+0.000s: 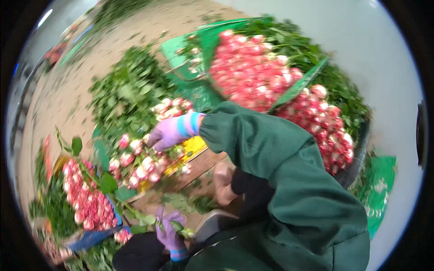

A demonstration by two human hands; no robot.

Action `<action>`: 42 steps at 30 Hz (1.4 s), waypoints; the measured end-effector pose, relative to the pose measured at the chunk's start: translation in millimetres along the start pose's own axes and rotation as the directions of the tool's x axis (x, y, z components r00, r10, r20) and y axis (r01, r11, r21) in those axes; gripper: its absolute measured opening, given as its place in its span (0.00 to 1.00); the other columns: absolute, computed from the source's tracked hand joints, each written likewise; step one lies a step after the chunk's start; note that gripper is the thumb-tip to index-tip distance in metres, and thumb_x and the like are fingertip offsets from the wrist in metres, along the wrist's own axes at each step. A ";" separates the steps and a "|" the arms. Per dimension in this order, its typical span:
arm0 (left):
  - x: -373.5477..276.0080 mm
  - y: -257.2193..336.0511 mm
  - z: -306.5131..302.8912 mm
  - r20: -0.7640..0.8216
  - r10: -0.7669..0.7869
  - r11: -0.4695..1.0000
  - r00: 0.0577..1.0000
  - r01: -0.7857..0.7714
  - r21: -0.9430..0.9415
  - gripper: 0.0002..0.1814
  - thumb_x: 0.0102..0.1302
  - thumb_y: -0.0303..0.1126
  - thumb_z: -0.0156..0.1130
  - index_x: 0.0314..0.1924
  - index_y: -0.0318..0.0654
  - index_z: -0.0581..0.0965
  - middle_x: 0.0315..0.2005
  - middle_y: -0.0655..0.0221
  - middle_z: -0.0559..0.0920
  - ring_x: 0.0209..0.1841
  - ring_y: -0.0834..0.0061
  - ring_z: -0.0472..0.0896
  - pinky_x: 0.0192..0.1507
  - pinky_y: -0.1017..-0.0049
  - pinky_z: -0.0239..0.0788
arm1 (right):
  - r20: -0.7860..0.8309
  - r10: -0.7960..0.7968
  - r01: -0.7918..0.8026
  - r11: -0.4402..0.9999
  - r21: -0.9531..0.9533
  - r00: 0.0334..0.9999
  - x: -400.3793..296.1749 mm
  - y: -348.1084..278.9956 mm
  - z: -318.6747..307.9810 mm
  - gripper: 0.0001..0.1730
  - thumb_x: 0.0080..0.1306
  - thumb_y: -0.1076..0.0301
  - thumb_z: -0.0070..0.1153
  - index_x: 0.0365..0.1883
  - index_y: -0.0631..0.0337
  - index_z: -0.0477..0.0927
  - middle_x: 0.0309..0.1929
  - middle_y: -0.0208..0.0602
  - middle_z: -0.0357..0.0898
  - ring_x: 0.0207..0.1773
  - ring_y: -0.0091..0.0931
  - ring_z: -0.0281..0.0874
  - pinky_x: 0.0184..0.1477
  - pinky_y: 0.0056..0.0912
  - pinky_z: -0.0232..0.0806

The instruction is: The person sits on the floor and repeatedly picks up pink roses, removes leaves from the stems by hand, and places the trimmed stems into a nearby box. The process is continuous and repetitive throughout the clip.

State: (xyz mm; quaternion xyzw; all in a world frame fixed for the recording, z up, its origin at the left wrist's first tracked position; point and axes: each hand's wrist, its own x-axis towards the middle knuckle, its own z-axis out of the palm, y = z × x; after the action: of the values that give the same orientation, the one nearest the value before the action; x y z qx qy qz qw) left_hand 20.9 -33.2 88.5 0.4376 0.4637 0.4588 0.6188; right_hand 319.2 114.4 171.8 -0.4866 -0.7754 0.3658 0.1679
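My left hand (169, 228), in a purple knit glove with a blue-striped cuff, holds a single rose stem (132, 210) near its pale bud (187, 233). The leafy stem slants up to the left. My right hand (173, 132), gloved alike, reaches over a loose pile of pink-and-white roses (147, 169), its fingertips at the blooms. Blur and the glove hide whether those fingers grip one. The pile's leafy stems (130, 91) spread up and left beyond that hand. Under the blooms shows a yellow surface (195, 146).
Dense pink roses (247, 74) stand between green sheets (300, 84) at the upper right, with more red-and-white roses (322, 128) beside them. Another rose bundle (90, 196) lies at the lower left by blue material (91, 238). A bare foot (223, 183) rests near scattered leaves.
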 end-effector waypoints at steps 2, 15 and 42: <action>-1.2 -24.4 -23.0 -0.075 -0.172 0.985 0.982 0.172 -0.006 0.21 0.69 0.44 0.47 0.50 0.32 0.71 0.25 0.62 0.79 0.17 0.76 0.74 0.21 0.78 0.68 | -0.139 0.128 -0.136 0.990 -0.045 0.982 22.7 13.4 37.7 0.24 0.59 0.56 0.49 0.52 0.57 0.73 0.46 0.45 0.77 0.49 0.37 0.74 0.52 0.36 0.65; -4.0 -8.2 -24.5 -0.143 -0.241 0.969 0.960 0.247 0.023 0.17 0.68 0.33 0.46 0.53 0.31 0.69 0.26 0.60 0.80 0.16 0.78 0.75 0.18 0.81 0.66 | -0.717 0.596 -0.743 0.649 0.165 0.361 135.5 98.1 97.5 0.15 0.56 0.63 0.53 0.41 0.58 0.75 0.38 0.45 0.79 0.44 0.39 0.77 0.41 0.44 0.68; -5.8 -54.1 -23.5 0.215 -0.408 0.651 0.887 0.119 0.749 0.21 0.61 0.46 0.52 0.51 0.46 0.72 0.40 0.55 0.79 0.45 0.56 0.77 0.48 0.64 0.67 | 0.152 0.511 -0.449 0.836 -0.314 0.846 39.7 20.7 211.9 0.19 0.56 0.59 0.52 0.47 0.49 0.77 0.38 0.41 0.79 0.41 0.40 0.76 0.45 0.40 0.68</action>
State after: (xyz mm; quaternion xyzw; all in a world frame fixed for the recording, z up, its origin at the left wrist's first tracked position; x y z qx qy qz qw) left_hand 5.8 -46.7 32.7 0.6473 0.5415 0.0542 0.5337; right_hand 183.1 68.9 9.7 -0.6389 -0.6834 0.3422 -0.0877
